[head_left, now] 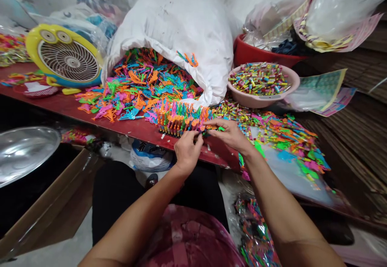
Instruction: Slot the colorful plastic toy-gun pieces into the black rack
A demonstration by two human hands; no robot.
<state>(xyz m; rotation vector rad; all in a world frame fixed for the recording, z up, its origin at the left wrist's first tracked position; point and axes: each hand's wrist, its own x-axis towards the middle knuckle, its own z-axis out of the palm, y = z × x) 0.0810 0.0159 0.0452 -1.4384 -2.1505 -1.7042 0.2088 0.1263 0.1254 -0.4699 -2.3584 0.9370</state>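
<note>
A dense row of upright coloured plastic pieces (pixel 178 118), some with round orange tops, stands along the front of the red table (pixel 133 128). My left hand (pixel 188 149) is at the front of the row's right end, thumb and forefinger pinched together; what is between them is hidden. At that same end, from the right, my right hand (pixel 230 135) has its fingers bent in a pinch close to an orange-topped piece. Whatever it grips is too small to name. Behind the row lies a heap of loose plastic pieces (pixel 145 83) in orange, blue, green and pink.
The heap spills from a white sack (pixel 184 21). A yellow fan (pixel 71 57) stands at left. To the right are a pink basin (pixel 263 98) of small striped tubes, a red tub (pixel 256 51) and assembled pieces (pixel 290 138). A metal bowl (pixel 28 150) sits below left.
</note>
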